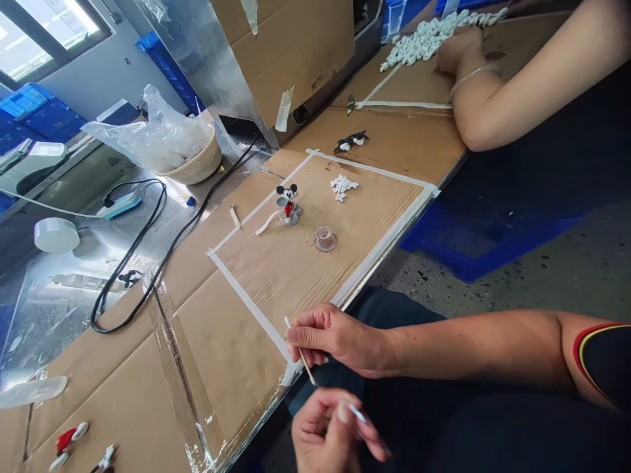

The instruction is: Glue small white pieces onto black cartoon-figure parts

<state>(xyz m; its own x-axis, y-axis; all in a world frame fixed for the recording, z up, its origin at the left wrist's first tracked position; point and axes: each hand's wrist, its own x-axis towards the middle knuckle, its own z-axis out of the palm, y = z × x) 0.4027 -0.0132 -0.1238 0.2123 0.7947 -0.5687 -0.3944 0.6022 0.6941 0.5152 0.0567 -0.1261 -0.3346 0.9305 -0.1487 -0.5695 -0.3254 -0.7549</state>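
Note:
My right hand (335, 341) hovers over the near edge of the cardboard-covered table (276, 269), pinching a thin white stick (302, 355) that points down toward my left hand. My left hand (328, 433) is just below it, off the table edge, fingers closed on a small white piece (355, 412). Farther out, inside a taped rectangle, stand a small mouse figurine (287, 205), a little clear cup (325, 238) and a small pile of white parts (344, 186).
Another person's arm (497, 85) rests at the far right beside a heap of white parts (428, 36). Black-and-white figure parts (351, 141), a basket with a plastic bag (190, 161), a black cable (148, 263), a power strip (118, 205), red-and-white parts (69, 439).

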